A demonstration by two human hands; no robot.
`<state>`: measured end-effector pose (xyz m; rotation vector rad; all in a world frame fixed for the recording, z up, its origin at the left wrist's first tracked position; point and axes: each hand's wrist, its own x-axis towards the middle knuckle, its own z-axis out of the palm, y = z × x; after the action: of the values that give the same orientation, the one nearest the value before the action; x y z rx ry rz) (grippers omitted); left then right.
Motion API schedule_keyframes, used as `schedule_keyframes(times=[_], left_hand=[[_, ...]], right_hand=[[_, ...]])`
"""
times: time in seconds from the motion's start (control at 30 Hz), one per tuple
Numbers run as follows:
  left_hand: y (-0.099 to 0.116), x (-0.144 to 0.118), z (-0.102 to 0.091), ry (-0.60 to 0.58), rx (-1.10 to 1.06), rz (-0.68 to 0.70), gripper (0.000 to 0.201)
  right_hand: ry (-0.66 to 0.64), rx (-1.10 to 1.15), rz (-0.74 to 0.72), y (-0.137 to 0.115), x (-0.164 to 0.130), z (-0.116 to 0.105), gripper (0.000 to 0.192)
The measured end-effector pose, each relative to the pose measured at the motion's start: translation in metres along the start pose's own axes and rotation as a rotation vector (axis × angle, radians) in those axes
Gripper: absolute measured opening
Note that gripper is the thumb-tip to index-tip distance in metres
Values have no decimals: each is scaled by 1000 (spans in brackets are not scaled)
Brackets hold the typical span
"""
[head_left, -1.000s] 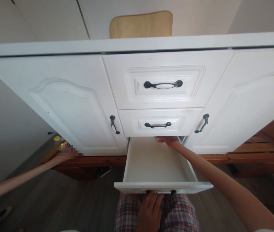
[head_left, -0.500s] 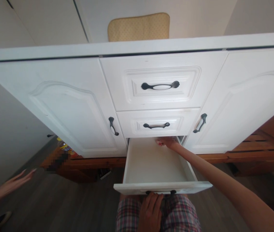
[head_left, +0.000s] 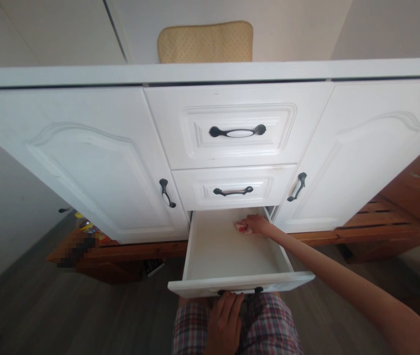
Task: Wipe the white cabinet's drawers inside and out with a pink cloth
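The lowest drawer of the white cabinet is pulled out toward me, its pale bottom showing. My right hand reaches into its back right part, closed on a small crumpled cloth, whitish with red marks, pressed on the drawer's bottom. Below the drawer front, my left hand has its fingers curled at the dark drawer handle. That hand partly covers the handle's left side.
Above are two shut drawers with dark handles, flanked by cabinet doors. A beige perforated pad stands behind the top. Low at left, a bottle with a yellow cap rests on a wooden bench.
My right hand has moved the cloth slightly toward the drawer's front. A co-worker's hand at the left has gone out of view. The camera view has shifted a little.
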<state>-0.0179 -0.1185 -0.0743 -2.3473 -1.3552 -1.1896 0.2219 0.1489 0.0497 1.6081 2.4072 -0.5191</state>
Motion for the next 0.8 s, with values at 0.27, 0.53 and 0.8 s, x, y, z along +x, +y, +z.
schedule_keyframes(times=[0.27, 0.53, 0.8], left_hand=[[0, -1, -1, 0, 23, 3, 50], [0, -1, -2, -17, -4, -10, 50], [-2, -2, 5, 16, -17, -3, 52]], right_hand=[[-197, -62, -99, -8, -19, 11, 33], [-563, 127, -168, -8, -45, 28, 49], [-678, 370, -155, 1, -66, 18, 69]])
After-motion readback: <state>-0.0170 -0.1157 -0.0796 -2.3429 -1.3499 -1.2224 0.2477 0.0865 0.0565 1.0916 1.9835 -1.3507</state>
